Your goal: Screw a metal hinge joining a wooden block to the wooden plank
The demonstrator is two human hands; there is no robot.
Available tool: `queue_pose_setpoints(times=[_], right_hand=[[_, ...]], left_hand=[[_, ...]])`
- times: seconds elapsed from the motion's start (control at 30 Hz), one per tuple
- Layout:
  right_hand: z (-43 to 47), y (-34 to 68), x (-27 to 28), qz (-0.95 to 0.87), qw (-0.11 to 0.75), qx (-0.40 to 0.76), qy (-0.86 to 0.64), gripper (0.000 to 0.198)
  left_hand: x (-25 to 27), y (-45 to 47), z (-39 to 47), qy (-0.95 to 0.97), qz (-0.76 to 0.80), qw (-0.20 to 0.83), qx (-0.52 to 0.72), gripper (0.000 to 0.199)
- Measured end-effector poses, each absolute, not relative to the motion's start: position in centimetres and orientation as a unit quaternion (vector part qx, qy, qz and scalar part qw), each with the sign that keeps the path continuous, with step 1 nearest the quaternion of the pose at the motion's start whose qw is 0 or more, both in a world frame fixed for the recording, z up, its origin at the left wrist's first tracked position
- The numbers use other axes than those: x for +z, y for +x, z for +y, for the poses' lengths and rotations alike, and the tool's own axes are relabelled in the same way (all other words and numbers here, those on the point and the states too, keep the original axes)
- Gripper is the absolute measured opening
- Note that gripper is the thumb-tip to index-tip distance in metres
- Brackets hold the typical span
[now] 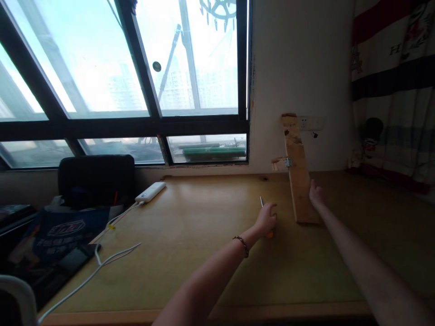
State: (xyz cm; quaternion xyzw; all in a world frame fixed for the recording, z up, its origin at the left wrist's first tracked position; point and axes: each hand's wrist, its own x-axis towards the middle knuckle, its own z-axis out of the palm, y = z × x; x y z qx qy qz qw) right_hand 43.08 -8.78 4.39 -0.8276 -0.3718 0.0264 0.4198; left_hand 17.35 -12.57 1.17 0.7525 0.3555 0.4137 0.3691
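Observation:
My left hand (266, 220) is curled over a screwdriver at the middle of the table. The metal shaft of the screwdriver (261, 200) sticks out beyond my fingers, and a bit of its orange handle shows below my palm; the rest is hidden. To the right, a long wooden board (298, 181) stands tilted on its lower end. My right hand (317, 194) grips the board's right edge, with part of the fingers out of sight behind it. A small metal hinge (288, 162) on the board's left edge joins it to a short wood piece (278, 164).
The wooden table (190, 262) stretches below the window. At its left lie a white power bank (150, 192) and a white cable (102, 265). A black chair (97, 181) with a blue bag (64, 231) stands beyond the left edge. A wall socket (303, 122) and a curtain (390, 99) are behind.

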Motion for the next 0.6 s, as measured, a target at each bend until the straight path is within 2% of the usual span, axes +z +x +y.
queue_pose_setpoints(times=[0.13, 0.27, 0.33, 0.43, 0.53, 0.6], right_hand=[[-9.9, 41.1, 5.6, -0.337, 0.401, 0.015, -0.852, 0.069], [-11.7, 36.7, 6.6, -0.341, 0.433, -0.173, -0.816, 0.057], [-12.9, 33.4, 6.5, -0.393, 0.434, -0.219, -0.780, 0.054], [-14.8, 27.6, 5.7, -0.478, 0.404, -0.130, -0.769, 0.041], [-16.6, 22.1, 4.6, -0.515, 0.314, 0.040, -0.796, 0.042], [-17.4, 19.4, 4.0, -0.519, 0.259, 0.083, -0.810, 0.044]], left_hand=[[0.2, 13.7, -13.4, 0.739, 0.331, 0.353, 0.469, 0.037], [-0.3, 11.5, -14.1, 0.726, 0.308, 0.374, 0.488, 0.032], [-0.5, 11.0, -14.3, 0.712, 0.303, 0.383, 0.505, 0.033], [-0.9, 10.6, -14.3, 0.649, 0.311, 0.432, 0.544, 0.036], [-1.3, 10.4, -13.8, 0.525, 0.323, 0.554, 0.559, 0.040], [-1.3, 10.4, -13.6, 0.420, 0.317, 0.645, 0.555, 0.044]])
